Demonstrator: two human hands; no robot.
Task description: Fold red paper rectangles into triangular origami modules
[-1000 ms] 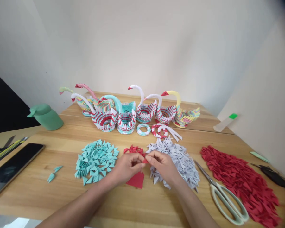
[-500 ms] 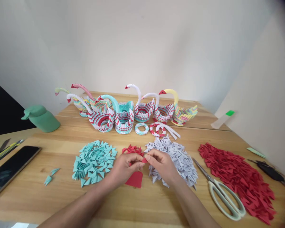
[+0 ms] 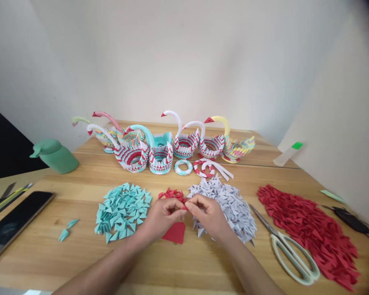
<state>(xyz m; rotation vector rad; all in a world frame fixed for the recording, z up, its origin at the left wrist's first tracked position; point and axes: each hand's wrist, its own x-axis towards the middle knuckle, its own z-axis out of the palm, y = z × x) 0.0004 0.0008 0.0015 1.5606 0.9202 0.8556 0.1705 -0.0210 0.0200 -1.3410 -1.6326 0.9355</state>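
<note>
Drawn slightly closer together, left hand (image 3: 166,214) and right hand (image 3: 209,214), fingers curled, pinch a small red paper piece (image 3: 184,207) between their fingertips.

- This is looking like a craft workspace, home or workshop unclear.
- A wooden table (image 3: 199,264) is standing by plain walls (image 3: 184,57).
- Paper swans (image 3: 133,157) are lining its back.
- Folded-paper piles (image 3: 123,211) and scissors (image 3: 284,246) are lying nearer.
</note>
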